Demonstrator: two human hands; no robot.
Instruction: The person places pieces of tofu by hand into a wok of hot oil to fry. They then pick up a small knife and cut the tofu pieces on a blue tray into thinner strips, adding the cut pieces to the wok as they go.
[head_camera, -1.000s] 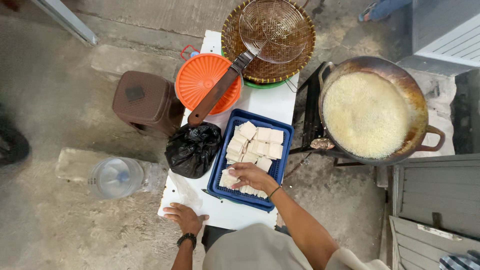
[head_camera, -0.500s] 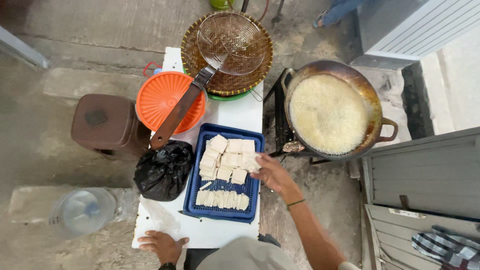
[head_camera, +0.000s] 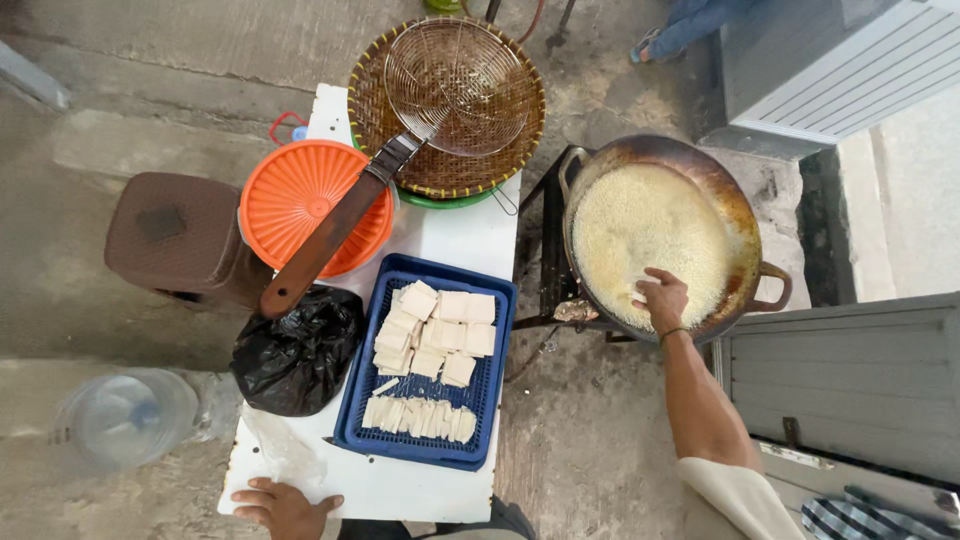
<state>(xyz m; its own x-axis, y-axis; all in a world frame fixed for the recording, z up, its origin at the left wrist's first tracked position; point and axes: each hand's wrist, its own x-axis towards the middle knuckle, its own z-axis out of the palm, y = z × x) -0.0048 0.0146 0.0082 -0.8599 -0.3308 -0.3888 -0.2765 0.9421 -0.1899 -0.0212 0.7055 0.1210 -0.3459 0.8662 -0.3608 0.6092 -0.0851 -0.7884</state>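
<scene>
Head view, looking straight down. The right hand (head_camera: 662, 299) is stretched out over the near rim of a wide, dark wok (head_camera: 668, 236) of foaming pale oil at about three o'clock, fingers curled downward; whether they pinch a piece I cannot tell. A second ago that hand lay on the white tofu squares (head_camera: 436, 338) in the blue tray (head_camera: 428, 362); half a second ago it was lifting away toward the wok, so a piece seems to be going from tray to oil. The tray sits at centre on a small white table (head_camera: 470, 235), many squares left in it. The left hand (head_camera: 283, 506) rests flat, fingers spread, on the table edge at six o'clock. At nine o'clock lies a black plastic bag (head_camera: 297, 350); at eleven an orange lid (head_camera: 312, 205) under a wire skimmer (head_camera: 455, 88).
</scene>
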